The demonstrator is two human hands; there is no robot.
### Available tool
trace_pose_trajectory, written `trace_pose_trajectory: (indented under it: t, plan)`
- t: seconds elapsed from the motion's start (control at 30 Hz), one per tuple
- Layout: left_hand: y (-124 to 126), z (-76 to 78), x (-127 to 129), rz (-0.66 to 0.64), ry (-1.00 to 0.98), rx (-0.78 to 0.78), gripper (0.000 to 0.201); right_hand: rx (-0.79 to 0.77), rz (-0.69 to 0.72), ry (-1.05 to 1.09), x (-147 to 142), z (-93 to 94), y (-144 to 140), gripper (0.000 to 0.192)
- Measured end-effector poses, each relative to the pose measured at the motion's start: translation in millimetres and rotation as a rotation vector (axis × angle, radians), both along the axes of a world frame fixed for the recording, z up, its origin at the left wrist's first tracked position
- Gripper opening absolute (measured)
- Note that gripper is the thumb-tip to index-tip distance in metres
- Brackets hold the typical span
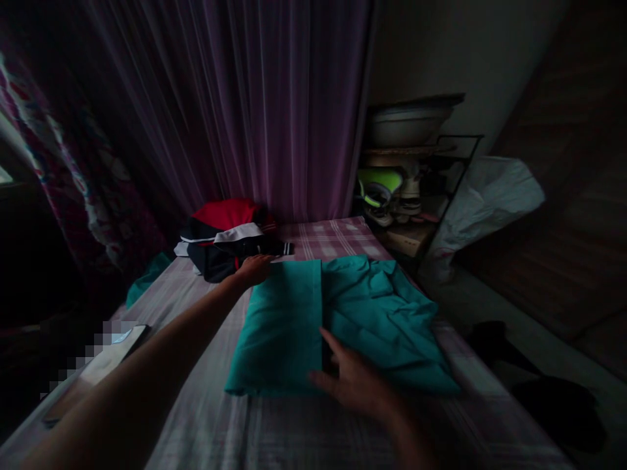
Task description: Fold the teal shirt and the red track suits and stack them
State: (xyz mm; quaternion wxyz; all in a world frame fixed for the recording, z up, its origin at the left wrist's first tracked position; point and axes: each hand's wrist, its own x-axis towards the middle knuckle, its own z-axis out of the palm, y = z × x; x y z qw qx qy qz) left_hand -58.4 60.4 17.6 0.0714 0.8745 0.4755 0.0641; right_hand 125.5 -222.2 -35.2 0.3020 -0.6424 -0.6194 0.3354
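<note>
Teal cloth (313,320) half-folded on the bed (274,431). Left hand (253,269) pins far corner, right hand (350,378) flat, fingers spread, gripping nothing. Imo smooth creases b4 next fold.

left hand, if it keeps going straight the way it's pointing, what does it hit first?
Probably the dark, red and white pile of clothes. The left hand rests at the far left corner of the teal cloth, fingers aimed away along the bed, and the pile lies just beyond. Depth is hard to judge in this dim light.
</note>
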Motion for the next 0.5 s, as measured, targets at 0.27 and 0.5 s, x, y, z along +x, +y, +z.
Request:
trace_pose_trajectory:
  t: [0.27,0.5]
  plan:
    - [34,-28.1,-4,0.120,0.011,-0.049,0.039,0.069,-0.132,0.027,15,-3.9,9,0.054]
    - [37,-55.7,-10,0.249,-0.184,-0.148,0.055,0.071,-0.217,-0.331,32,-33.8,12,0.041]
